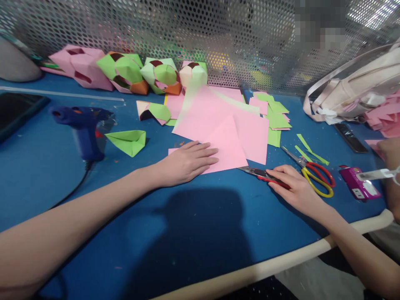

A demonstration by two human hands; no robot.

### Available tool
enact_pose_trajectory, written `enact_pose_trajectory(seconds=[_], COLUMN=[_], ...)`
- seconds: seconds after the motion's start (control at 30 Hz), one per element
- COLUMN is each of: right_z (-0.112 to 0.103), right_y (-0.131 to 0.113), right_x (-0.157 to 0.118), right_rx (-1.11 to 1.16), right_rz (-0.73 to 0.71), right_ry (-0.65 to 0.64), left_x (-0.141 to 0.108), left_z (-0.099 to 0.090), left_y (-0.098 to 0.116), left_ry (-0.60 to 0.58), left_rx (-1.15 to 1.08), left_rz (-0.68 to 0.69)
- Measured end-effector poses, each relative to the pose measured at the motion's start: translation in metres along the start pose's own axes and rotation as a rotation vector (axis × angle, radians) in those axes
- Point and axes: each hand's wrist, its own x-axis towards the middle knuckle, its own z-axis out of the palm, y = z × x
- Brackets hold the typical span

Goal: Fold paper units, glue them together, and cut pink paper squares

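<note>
My left hand (pixel 190 162) lies flat with its fingers spread on a folded pink paper (pixel 226 146), whose pointed flap faces away from me. To the right, my right hand (pixel 295 189) has its fingers round a red and black utility knife (pixel 265 175). The knife's blade tip is by the lower right corner of the folded paper. Behind it lie larger pink sheets (pixel 253 129). Scissors with red and yellow handles (pixel 315 177) rest just beyond my right hand. A folded green paper piece (pixel 131 141) sits left of my left hand.
A blue glue gun (pixel 84 133) stands at the left with its cord. Folded paper shapes (pixel 125 71) line the mesh panel (pixel 175 25). Green paper pieces (pixel 276 116), a black phone (pixel 350 137), a purple device (pixel 359 183) and another person's arm (pixel 392 175) are at the right.
</note>
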Motion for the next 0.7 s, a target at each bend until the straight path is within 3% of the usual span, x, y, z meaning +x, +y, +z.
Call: enact_pose_trajectory(seconds=[0.7], right_z=[0.0069], right_y=[-0.0106], right_x=[0.0048], right_rx=[-0.002], right_rz=[-0.038], right_ry=[-0.008], left_x=[-0.0005], left_z=[0.0004], left_y=[-0.0007], left_ry=[-0.04], left_rx=[-0.018], left_rz=[-0.02])
